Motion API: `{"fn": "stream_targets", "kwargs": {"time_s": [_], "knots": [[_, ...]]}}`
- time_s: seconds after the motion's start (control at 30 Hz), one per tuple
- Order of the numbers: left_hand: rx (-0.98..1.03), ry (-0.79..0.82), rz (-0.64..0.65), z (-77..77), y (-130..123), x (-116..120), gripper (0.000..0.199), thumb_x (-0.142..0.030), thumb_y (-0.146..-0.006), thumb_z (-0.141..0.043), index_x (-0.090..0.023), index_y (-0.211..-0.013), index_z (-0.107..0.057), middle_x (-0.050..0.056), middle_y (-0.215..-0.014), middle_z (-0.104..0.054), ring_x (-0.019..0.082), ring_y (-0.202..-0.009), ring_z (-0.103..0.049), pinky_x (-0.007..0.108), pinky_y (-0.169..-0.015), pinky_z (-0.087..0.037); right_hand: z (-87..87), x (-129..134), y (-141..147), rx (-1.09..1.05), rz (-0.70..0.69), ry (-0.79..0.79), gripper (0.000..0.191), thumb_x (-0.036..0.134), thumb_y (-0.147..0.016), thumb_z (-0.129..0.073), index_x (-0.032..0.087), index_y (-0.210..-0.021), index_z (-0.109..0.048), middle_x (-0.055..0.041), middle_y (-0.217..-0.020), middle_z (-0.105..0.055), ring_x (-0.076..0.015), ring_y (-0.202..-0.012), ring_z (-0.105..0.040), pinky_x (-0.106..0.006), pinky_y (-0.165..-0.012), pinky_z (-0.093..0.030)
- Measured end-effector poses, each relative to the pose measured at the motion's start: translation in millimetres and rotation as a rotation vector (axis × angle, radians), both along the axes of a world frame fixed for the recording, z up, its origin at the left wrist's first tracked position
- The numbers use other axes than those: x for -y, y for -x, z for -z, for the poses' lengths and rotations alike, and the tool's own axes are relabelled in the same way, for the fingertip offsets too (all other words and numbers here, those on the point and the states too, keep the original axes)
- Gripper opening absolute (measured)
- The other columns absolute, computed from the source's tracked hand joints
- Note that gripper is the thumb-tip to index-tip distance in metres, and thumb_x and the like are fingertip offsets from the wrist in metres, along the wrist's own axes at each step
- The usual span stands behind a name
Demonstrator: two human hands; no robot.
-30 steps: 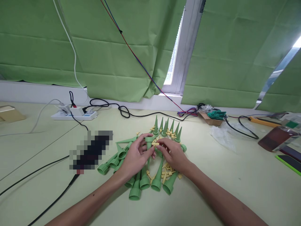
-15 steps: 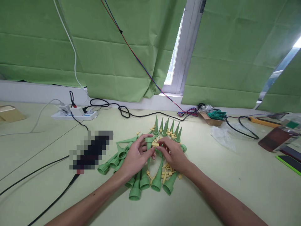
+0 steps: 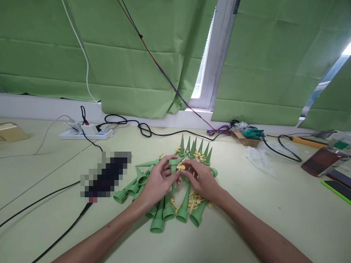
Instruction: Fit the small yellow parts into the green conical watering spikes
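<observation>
My left hand (image 3: 163,176) is wrapped round a green cone (image 3: 173,166), held with its wide end up and its tip down. Between the fingertips of my right hand (image 3: 199,176) is a small yellow T-shaped piece (image 3: 181,167), close beside the cone's wide end. Green cones (image 3: 157,223) lie in a heap to the left and in front of my hands. Several cones (image 3: 201,148) stand point up behind them, with yellow pieces (image 3: 201,157) among them. More yellow pieces (image 3: 195,200) lie under and in front of my right hand.
A power strip (image 3: 86,134) with plugs and a blurred dark object (image 3: 106,177) are on the left. Black cable (image 3: 164,134) runs along the back. Rightward are a cardboard box (image 3: 246,139), plastic film (image 3: 260,159), a bottle (image 3: 323,160) and a green-edged phone (image 3: 338,190).
The yellow piece has tilted and shifted very slightly in my right fingertips. Both hands otherwise stay in nearly the same place.
</observation>
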State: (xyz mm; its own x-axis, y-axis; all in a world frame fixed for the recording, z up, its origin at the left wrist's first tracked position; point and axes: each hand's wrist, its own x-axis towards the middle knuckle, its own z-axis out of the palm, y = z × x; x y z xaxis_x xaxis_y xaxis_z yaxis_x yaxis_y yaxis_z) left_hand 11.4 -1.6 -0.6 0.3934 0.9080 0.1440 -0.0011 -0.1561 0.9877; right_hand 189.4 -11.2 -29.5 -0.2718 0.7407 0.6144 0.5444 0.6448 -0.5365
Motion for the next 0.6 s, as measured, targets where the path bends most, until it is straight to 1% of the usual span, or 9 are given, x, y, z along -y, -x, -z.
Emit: {"fn": "stream_targets", "kwargs": {"time_s": [0.07, 0.2, 0.4, 0.6], "knots": [[0.006, 0.000, -0.007, -0.2, 0.0, -0.4, 0.043, -0.030, -0.083, -0.066, -0.019, -0.120, -0.049, 0.000, -0.078, -0.062, 0.015, -0.066, -0.063, 0.030, -0.071, -0.053, 0.3, -0.2, -0.6, -0.003, -0.012, -0.010, 0.018, 0.022, -0.095, -0.051, 0.020, -0.113, -0.054, -0.0059, -0.096, -0.065, -0.0168, -0.079, -0.061, -0.028, -0.067, -0.049], [0.005, 0.000, -0.005, 0.4, 0.7, -0.7, 0.043, -0.029, -0.083, -0.066, -0.019, -0.120, -0.049, 0.001, -0.080, -0.063, 0.015, -0.066, -0.064, 0.030, -0.071, -0.053, 0.8, -1.1, -0.5, 0.005, -0.021, -0.033, 0.014, 0.019, -0.095, -0.050, 0.020, -0.107, -0.055, -0.0059, -0.096, -0.064, -0.0166, -0.078, -0.061, -0.027, -0.066, -0.048], [-0.016, -0.009, 0.007, 2.0, 1.7, 0.5, 0.042, -0.029, -0.085, -0.064, -0.020, -0.122, -0.047, 0.001, -0.079, -0.064, 0.017, -0.070, -0.065, 0.031, -0.072, -0.054, 0.9, -2.5, 0.0, 0.005, -0.013, -0.061, 0.010, 0.021, -0.096, -0.049, 0.020, -0.102, -0.056, -0.0055, -0.090, -0.063, -0.0169, -0.076, -0.059, -0.027, -0.065, -0.047], [-0.028, -0.005, 0.006, -0.5, 0.6, 0.5, 0.042, -0.031, -0.084, -0.065, -0.019, -0.121, -0.049, 0.000, -0.079, -0.062, 0.016, -0.068, -0.064, 0.030, -0.071, -0.054, 0.9, -3.0, -0.1, 0.021, 0.000, -0.061, 0.009, 0.022, -0.096, -0.048, 0.020, -0.097, -0.057, -0.0051, -0.088, -0.064, -0.0172, -0.077, -0.059, -0.028, -0.069, -0.046]]}}
